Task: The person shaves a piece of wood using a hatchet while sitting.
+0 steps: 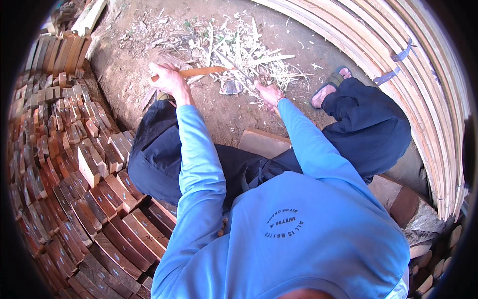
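My left hand (170, 79) is closed around one end of a flat, reddish-brown wooden strip (203, 71), which points to the right above the ground. In my right hand (270, 94) is what looks like a knife (240, 73). Its long, thin grey blade slants up and to the left, toward the strip's free end; the handle is mostly hidden by my fingers. Whether blade and strip touch, I cannot tell. Pale wood shavings (249, 50) lie heaped on the dirt beneath and beyond both hands.
Stacked cut wooden blocks (94, 209) fill the left side, close to my left knee. Long pale wooden strips (398, 65), tied in a bundle, curve along the right beyond my sandalled foot (331, 87). A flat block (264, 143) lies between my legs.
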The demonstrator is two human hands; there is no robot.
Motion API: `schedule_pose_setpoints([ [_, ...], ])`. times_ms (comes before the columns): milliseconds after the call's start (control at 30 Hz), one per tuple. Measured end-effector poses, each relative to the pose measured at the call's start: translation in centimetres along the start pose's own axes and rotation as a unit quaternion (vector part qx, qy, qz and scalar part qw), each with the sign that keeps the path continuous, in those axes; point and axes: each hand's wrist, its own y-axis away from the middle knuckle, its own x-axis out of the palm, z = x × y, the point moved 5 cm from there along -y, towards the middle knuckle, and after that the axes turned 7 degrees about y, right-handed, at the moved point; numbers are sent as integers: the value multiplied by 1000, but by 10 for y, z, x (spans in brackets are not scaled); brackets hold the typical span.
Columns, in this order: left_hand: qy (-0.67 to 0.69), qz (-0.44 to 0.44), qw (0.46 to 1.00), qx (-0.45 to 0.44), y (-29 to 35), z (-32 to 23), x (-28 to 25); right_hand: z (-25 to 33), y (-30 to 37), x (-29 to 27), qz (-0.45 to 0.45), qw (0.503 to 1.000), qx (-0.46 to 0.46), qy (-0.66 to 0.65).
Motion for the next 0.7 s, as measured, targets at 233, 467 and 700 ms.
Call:
schedule_pose_setpoints([
  [233, -5, -22, 1000, 14, -9, 10, -14, -15, -22, 19, 21, 999, -29, -2],
  [467, 14, 15, 1000, -7, -5, 2, -9, 1, 1, 13, -11, 997, -8, -70],
  [700, 21, 7, 1000, -5, -1, 3, 0, -21, -17, 12, -27, 997, 51, 59],
])
